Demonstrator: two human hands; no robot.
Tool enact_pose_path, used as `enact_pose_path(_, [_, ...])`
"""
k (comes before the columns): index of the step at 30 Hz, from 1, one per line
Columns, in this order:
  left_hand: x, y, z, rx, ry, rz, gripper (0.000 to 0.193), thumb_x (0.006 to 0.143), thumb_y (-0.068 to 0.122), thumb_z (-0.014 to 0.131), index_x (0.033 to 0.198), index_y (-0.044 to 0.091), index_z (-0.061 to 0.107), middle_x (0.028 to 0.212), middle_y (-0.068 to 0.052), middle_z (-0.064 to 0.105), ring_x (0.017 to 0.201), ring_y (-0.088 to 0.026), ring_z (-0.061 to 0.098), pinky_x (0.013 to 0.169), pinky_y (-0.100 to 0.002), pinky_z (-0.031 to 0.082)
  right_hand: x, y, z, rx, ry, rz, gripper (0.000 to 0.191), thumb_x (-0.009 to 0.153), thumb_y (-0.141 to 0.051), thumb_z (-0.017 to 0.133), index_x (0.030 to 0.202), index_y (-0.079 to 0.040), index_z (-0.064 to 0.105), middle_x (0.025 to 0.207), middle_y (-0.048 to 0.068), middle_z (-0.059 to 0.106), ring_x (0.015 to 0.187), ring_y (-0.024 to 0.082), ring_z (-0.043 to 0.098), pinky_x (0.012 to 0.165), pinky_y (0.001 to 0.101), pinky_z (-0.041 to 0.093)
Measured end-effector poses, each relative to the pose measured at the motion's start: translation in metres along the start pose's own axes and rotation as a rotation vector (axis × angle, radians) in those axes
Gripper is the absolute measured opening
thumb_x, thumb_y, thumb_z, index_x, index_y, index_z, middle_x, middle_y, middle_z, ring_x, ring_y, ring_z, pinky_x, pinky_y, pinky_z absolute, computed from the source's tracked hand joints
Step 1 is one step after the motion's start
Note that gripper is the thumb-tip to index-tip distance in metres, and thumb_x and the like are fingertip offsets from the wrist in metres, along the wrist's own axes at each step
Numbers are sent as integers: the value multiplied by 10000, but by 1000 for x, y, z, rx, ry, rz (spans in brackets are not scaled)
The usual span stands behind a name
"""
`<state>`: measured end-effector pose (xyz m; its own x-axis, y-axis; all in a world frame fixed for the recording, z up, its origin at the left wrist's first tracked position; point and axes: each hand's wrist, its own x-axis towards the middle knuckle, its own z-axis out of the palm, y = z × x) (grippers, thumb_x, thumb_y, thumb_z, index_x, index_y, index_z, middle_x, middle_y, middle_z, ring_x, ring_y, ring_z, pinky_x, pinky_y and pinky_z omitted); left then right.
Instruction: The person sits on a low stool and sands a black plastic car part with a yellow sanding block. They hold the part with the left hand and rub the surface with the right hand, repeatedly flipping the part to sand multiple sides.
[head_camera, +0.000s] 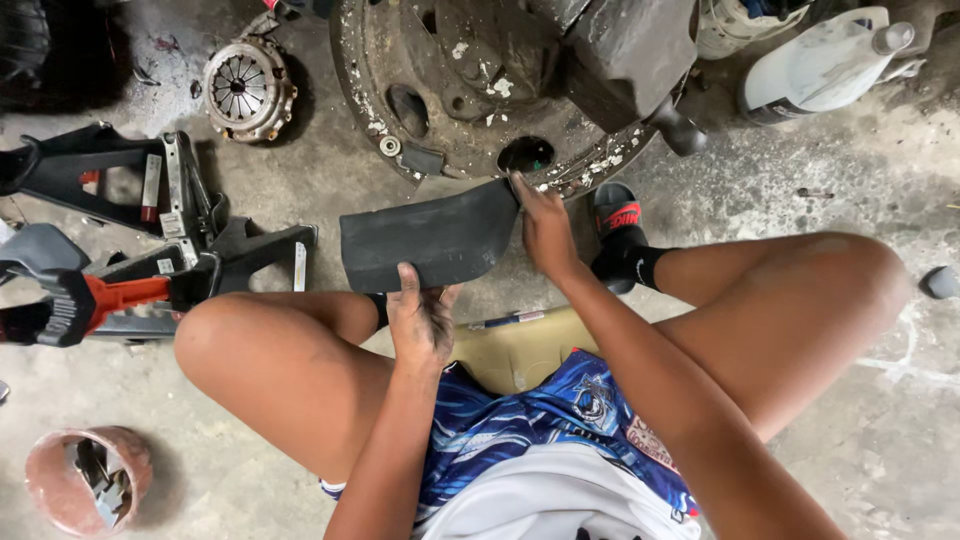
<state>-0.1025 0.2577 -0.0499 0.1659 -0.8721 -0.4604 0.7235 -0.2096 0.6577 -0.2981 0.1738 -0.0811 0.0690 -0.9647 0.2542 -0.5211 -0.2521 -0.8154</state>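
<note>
A seated person holds a black rubber sheet (430, 240), a curved, matte piece like cut inner tube, stretched low between the knees, just in front of a rusty steel wheel rim (470, 90) lying flat on the stained concrete floor (880, 420). The left hand (420, 320) pinches the sheet's near edge, thumb on top and fingers curled beneath, closed firmly on it. The right hand (545, 230) grips the far right corner, fingers folded over the edge, seemingly to keep the floppy rubber taut and flat. Left of the sheet lie black metal stands (110, 180) and a tool with an orange handle (120, 295); a round, toothed clutch pressure plate (247, 88) sits far left. A pink plastic cup (85, 480) of metal bits stands near left, and a white plastic bottle (825, 65) lies far right.
</note>
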Motion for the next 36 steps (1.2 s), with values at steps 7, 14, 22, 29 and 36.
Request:
enact_pose_path(7, [0,1,2,4,50,11,508,933,352,707,1319,75,525,1229,-94,676,1080,-241,714,907,-425,637,14,-12,-12,-59,-167,163,538,850,107,507,1348,-32,655,1064,285,681,972,445,657,933,469,507])
enact_pose_path(14, [1,3,-3,12,66,-9,533,943,371,694,1349,71,524,1271,-99,673,1119,-253,704,919,-431,619,-7,-45,-12,-78,-219,-269,595,709,103,561,1270,-49,687,1386,193,676,942,350,643,922,411,505])
enact_pose_path(22, [-5,0,-3,77,68,-6,557,925,395,723,1346,95,514,1244,-94,671,1076,-252,704,865,-423,618,12,14,-4,79,-70,52,506,880,127,499,1322,-26,691,1253,228,682,1096,404,676,972,445,508])
enact_pose_path(29, [-2,4,-3,61,51,-15,559,949,403,711,1348,54,534,1270,-108,662,1126,-243,696,922,-437,612,8,-20,3,-46,-73,73,495,845,111,517,1283,-21,704,1208,237,698,1021,423,680,994,467,514])
enact_pose_path(36, [-1,-1,0,16,32,-4,508,977,373,679,1346,51,544,1294,-116,665,1147,-265,690,953,-448,601,-3,-51,-6,77,-230,-210,395,880,91,601,1230,-48,719,1364,150,695,1042,333,647,937,387,530])
